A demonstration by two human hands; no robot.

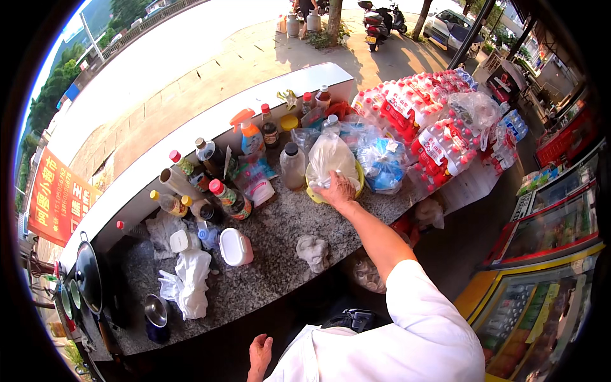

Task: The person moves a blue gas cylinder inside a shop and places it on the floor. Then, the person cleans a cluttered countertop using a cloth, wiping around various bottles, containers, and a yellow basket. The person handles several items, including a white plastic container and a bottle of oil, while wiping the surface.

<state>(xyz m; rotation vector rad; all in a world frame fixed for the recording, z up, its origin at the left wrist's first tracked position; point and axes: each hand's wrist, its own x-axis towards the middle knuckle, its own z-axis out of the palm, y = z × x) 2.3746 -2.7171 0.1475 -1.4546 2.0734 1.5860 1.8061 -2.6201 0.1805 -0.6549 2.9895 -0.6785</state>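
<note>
My right hand reaches over the counter and has its fingers on a whitish plastic bag. The bag sits in a yellow-green basin, its contents blurred by the plastic. Left of the basin stands a clear bottle with a dark cap; to its right lies a clear bag with blue-and-white packets. My left hand hangs low beside my body, off the counter, with its thumb apart and nothing visible in it. A crumpled greyish cloth lies near the front edge of the granite counter.
Sauce bottles and an orange spray bottle line the raised ledge. A white-lidded tub, white cloth, metal bowl and wok are on the left. Shrink-wrapped bottle packs pile up at right, before display fridges.
</note>
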